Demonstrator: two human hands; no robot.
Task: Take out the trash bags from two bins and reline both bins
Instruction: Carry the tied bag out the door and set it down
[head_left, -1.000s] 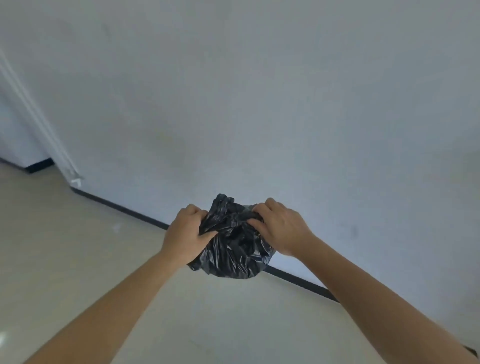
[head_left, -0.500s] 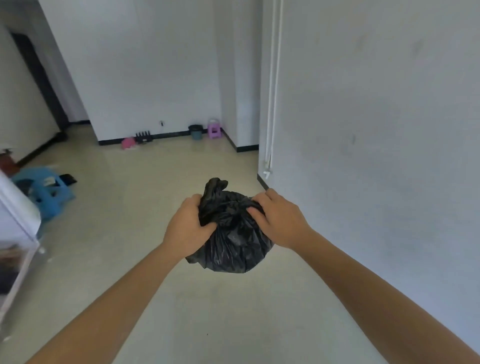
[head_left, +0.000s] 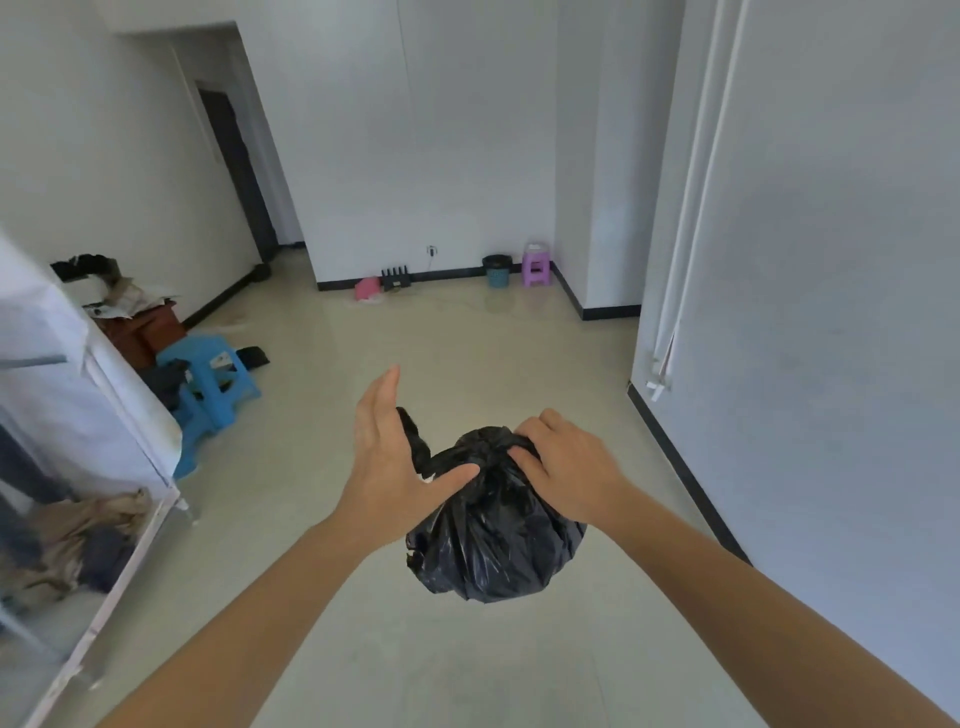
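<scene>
A full black trash bag (head_left: 493, 540) hangs in the air in front of me, its neck bunched at the top. My right hand (head_left: 563, 465) grips that bunched neck from the right. My left hand (head_left: 387, 457) is open with fingers straight, its thumb touching the bag's neck and a loose black tail of the bag behind the palm. A small teal bin (head_left: 497, 270) with a dark liner stands far off against the back wall.
A purple stool (head_left: 536, 267), a pink object (head_left: 368, 288) and a black rack (head_left: 396, 279) sit by the far wall. Blue stools (head_left: 213, 376) and clutter lie left, beside a white fabric wardrobe (head_left: 62, 415). A white wall (head_left: 810, 322) runs close on the right.
My view has swung from the wall to the open room. My left hand has let go of the bag and opened; the bag has dropped slightly, held by the right hand.
</scene>
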